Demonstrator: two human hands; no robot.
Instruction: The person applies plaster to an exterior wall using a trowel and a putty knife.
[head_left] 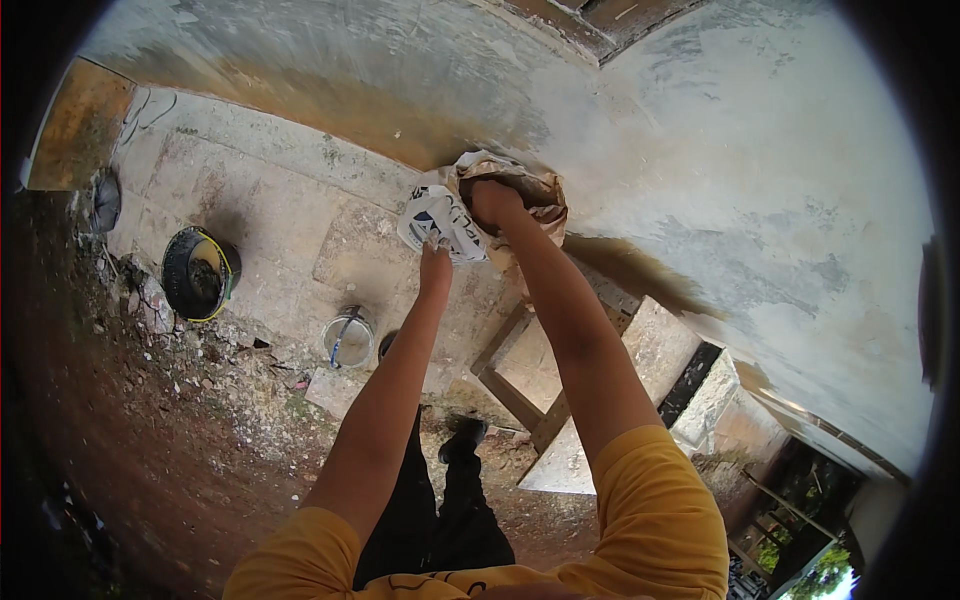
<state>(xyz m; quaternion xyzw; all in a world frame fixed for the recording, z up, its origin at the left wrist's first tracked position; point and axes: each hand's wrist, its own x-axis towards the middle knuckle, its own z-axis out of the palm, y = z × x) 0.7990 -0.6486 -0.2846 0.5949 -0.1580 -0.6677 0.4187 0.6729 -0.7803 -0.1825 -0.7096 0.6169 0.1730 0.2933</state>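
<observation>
A paper sack [445, 222], white with dark print outside and brown inside, stands against the wall with its crumpled mouth open. My left hand [437, 248] is closed on the near left side of the sack, pinching its white paper. Reaching down into the mouth is my right hand [492, 204]; its fingers are hidden inside, so I cannot see what they hold. The sack's contents are hidden too.
A black bucket [170, 275] with grey material inside is at the left on the concrete ledge. Nearer stands a small clear bucket [348, 342] with a blue handle. Wooden boards [575, 440] lie right of my legs. The plastered wall [700, 180] rises beyond.
</observation>
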